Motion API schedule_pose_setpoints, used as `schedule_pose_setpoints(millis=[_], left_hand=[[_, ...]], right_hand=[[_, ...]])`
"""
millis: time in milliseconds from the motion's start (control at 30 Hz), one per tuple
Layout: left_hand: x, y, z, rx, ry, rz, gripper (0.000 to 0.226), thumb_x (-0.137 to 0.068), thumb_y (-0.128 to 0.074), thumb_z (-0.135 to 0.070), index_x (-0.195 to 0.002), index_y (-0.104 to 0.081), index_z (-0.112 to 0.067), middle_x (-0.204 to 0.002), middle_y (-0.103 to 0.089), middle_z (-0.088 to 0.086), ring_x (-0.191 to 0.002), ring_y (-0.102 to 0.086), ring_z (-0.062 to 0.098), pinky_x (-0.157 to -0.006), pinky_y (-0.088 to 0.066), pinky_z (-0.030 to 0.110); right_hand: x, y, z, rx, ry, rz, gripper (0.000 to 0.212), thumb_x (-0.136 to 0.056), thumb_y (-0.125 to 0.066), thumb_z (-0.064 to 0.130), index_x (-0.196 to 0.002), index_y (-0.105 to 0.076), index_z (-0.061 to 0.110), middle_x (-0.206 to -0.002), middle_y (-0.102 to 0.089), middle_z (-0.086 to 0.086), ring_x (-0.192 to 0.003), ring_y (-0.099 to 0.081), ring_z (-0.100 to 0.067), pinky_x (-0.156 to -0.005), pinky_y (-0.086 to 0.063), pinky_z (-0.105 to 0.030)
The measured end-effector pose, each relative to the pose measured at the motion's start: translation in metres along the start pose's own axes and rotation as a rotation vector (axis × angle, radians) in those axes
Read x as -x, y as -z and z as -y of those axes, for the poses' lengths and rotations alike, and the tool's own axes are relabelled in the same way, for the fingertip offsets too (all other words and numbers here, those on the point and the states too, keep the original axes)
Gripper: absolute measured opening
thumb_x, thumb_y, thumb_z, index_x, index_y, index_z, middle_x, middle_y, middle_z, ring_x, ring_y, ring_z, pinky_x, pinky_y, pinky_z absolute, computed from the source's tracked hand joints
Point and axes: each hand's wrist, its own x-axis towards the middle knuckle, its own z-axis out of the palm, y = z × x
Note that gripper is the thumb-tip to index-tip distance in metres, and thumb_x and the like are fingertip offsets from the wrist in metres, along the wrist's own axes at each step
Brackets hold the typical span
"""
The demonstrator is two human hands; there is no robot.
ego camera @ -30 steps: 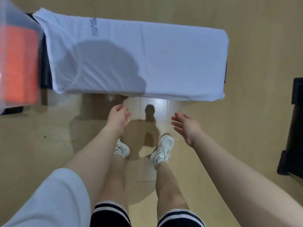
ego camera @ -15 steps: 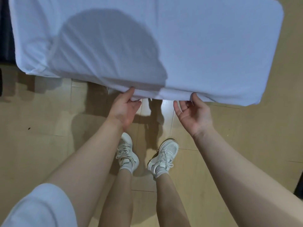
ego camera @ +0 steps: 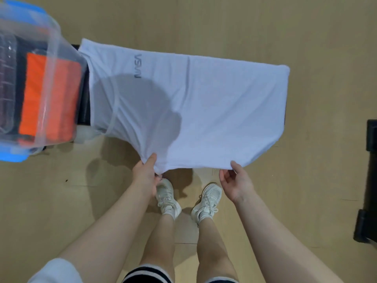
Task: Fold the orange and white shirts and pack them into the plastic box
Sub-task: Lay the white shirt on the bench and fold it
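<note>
A dark tabletop (ego camera: 84, 94) is carrying the things, and only a narrow strip of it is showing between the plastic box (ego camera: 51, 64) on the left and the white shirt (ego camera: 214, 103) that is covering the rest. The shirt is lying flat across it, its near edge hanging off toward the person and its right end drooping over the tabletop's right edge. The clear box, with blue trim, is sitting at the left end and holding an orange shirt (ego camera: 47, 94). Below, a pale wooden floor (ego camera: 316, 37) is spreading all around, with two white shoes (ego camera: 168, 196) standing on it.
</note>
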Motion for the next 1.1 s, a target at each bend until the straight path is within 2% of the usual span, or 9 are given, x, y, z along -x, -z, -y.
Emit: schedule_pose_setpoints(millis=[133, 233, 367, 500, 633, 767, 867, 1033, 1100], left_hand=[[0.0, -0.027, -0.039, 0.105, 0.079, 0.026, 0.007, -0.088, -0.061, -0.018, -0.084, -0.054, -0.018, -0.077, -0.057, -0.001, -0.059, -0.05, 0.011, -0.035, -0.04, 0.011], [-0.002, -0.058, -0.063, 0.223, 0.076, 0.071, 0.018, -0.091, -0.055, -0.014, -0.109, -0.056, -0.014, -0.075, -0.057, 0.003, -0.055, -0.053, 0.012, -0.032, -0.039, 0.011], [0.002, -0.088, -0.072, 0.287, -0.021, 0.118, 0.037, -0.097, -0.038, -0.019, -0.133, -0.042, -0.01, -0.111, -0.06, 0.008, -0.098, -0.065, 0.018, -0.079, -0.05, 0.023], [0.009, -0.1, -0.04, 0.112, -0.077, -0.014, 0.016, -0.094, -0.036, -0.015, -0.09, -0.052, -0.016, -0.098, -0.054, 0.003, -0.073, -0.057, 0.01, -0.063, -0.041, 0.02], [0.023, -0.13, 0.02, -0.07, -0.039, 0.014, 0.019, -0.095, -0.042, -0.02, -0.08, -0.053, -0.018, -0.083, -0.058, -0.002, -0.071, -0.057, 0.01, -0.06, -0.041, 0.02], [0.038, -0.177, 0.078, -0.216, -0.063, 0.152, 0.02, -0.097, -0.042, -0.021, -0.11, -0.055, -0.015, -0.099, -0.062, -0.001, -0.086, -0.062, 0.013, -0.065, -0.045, 0.02], [0.045, -0.209, 0.103, -0.253, -0.057, 0.226, 0.026, -0.097, -0.044, -0.021, -0.121, -0.052, -0.018, -0.111, -0.057, -0.004, -0.104, -0.055, 0.013, -0.082, -0.044, 0.024], [0.045, -0.243, 0.117, -0.135, -0.065, 0.203, 0.011, -0.093, -0.052, -0.02, -0.101, -0.055, -0.014, -0.097, -0.062, -0.003, -0.086, -0.058, 0.007, -0.062, -0.049, 0.013], [0.042, -0.249, 0.121, -0.165, -0.067, 0.158, 0.017, -0.092, -0.055, -0.022, -0.103, -0.056, -0.009, -0.106, -0.064, 0.007, -0.095, -0.061, 0.017, -0.078, -0.051, 0.024]], right_hand=[[0.001, -0.029, 0.028, 0.082, 0.06, -0.08, 0.017, -0.09, -0.05, 0.01, -0.072, -0.05, 0.011, -0.06, -0.051, -0.001, -0.046, -0.05, -0.007, -0.042, -0.049, -0.014], [-0.001, -0.051, 0.053, 0.179, 0.221, -0.051, 0.016, -0.088, -0.051, 0.007, -0.074, -0.05, 0.012, -0.05, -0.056, 0.0, -0.039, -0.049, -0.006, -0.041, -0.047, -0.014], [-0.001, -0.065, 0.093, 0.518, 0.45, 0.083, 0.008, -0.092, -0.051, 0.015, -0.086, -0.052, 0.01, -0.075, -0.053, -0.004, -0.065, -0.051, -0.013, -0.067, -0.047, -0.021], [-0.029, -0.024, 0.12, 0.761, 0.546, -0.131, 0.02, -0.089, -0.046, 0.015, -0.069, -0.052, 0.017, -0.077, -0.053, -0.008, -0.062, -0.043, -0.016, -0.058, -0.037, -0.026], [-0.058, 0.027, 0.144, 0.681, 0.417, -0.272, 0.016, -0.09, -0.045, 0.015, -0.104, -0.052, 0.018, -0.102, -0.049, -0.003, -0.082, -0.046, -0.018, -0.076, -0.037, -0.03], [-0.093, 0.049, 0.161, 0.699, 0.198, 0.004, 0.052, -0.092, -0.046, 0.005, -0.14, -0.031, 0.018, -0.135, -0.044, 0.002, -0.122, -0.044, -0.016, -0.102, -0.026, -0.03], [-0.118, 0.045, 0.166, 0.533, 0.049, 0.218, 0.049, -0.092, -0.039, -0.001, -0.135, -0.038, 0.022, -0.128, -0.056, 0.007, -0.116, -0.051, -0.011, -0.103, -0.025, -0.033], [-0.135, 0.045, 0.161, 0.303, -0.089, 0.365, 0.031, -0.085, -0.037, -0.003, -0.094, -0.052, 0.023, -0.089, -0.057, 0.002, -0.074, -0.05, -0.013, -0.065, -0.031, -0.03], [-0.132, 0.048, 0.157, 0.317, -0.114, 0.349, 0.021, -0.09, -0.041, 0.006, -0.092, -0.053, 0.023, -0.088, -0.059, 0.004, -0.071, -0.055, -0.008, -0.065, -0.034, -0.029]])
